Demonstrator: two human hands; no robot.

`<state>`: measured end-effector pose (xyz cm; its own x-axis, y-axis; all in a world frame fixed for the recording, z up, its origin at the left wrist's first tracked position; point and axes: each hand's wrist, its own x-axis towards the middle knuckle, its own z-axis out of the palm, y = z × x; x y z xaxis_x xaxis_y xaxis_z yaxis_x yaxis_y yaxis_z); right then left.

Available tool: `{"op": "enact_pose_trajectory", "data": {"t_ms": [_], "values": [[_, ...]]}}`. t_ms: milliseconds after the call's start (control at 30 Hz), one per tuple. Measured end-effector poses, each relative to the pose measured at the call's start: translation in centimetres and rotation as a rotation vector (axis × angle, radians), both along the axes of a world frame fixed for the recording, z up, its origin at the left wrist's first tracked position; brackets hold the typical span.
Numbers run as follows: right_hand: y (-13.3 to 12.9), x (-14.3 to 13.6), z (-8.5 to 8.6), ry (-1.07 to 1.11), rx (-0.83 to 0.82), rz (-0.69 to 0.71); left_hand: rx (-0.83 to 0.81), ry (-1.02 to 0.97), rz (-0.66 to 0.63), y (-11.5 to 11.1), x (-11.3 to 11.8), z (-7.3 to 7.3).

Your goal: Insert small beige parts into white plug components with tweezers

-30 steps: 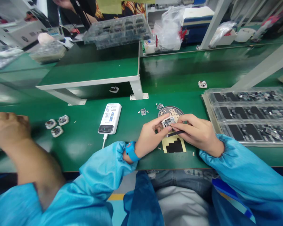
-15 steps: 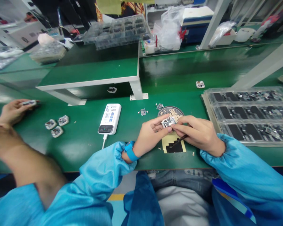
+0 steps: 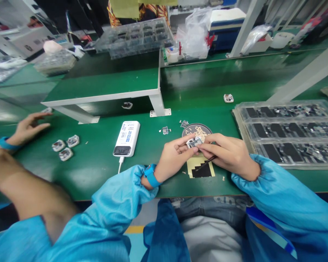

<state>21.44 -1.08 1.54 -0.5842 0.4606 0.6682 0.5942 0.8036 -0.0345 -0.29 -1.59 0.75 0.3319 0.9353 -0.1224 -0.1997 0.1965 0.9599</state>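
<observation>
My left hand (image 3: pixel 172 157) grips a small white housing (image 3: pixel 194 142) with metal parts inside, by its left side. My right hand (image 3: pixel 226 153) is closed around dark tweezers (image 3: pixel 207 162), whose one end points down over a yellow sheet with black pieces (image 3: pixel 192 163); its fingertips touch the housing's right side. Just behind the housing lies a round dark dish (image 3: pixel 206 128) with small tan pieces. Two small metal parts (image 3: pixel 165 130) sit on the green table left of the dish.
Clear trays of parts (image 3: pixel 278 135) lie at the right. A white power bank (image 3: pixel 127 138) with a cable and several white housings (image 3: pixel 66 154) are at the left, near another person's hand (image 3: pixel 28 129). A low green shelf (image 3: pixel 106 78) stands behind.
The other person's hand at the far left has let go of a white housing, which now lies beyond its fingers. My hands have hardly moved.
</observation>
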Motion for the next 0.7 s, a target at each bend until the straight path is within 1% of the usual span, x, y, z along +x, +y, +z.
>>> {"op": "enact_pose_trajectory", "data": {"t_ms": [133, 333, 467, 600, 700], "values": [[0.01, -0.09, 0.21, -0.003, -0.016, 0.001, 0.039, 0.067, 0.016, -0.07, 0.04, -0.29], [0.06, -0.17, 0.48, -0.013, -0.017, 0.003, 0.151, 0.241, 0.044, -0.20, -0.11, -0.38], [0.12, -0.12, 0.32, -0.019, -0.022, 0.000, 0.132, 0.222, 0.037, -0.15, -0.10, -0.17], [0.13, -0.10, 0.23, -0.006, -0.025, -0.001, 0.148, 0.225, 0.055, -0.17, 0.02, 0.01], [0.14, -0.05, 0.30, 0.007, -0.045, 0.000, 0.094, 0.152, 0.029, -0.17, -0.02, 0.15]]}}
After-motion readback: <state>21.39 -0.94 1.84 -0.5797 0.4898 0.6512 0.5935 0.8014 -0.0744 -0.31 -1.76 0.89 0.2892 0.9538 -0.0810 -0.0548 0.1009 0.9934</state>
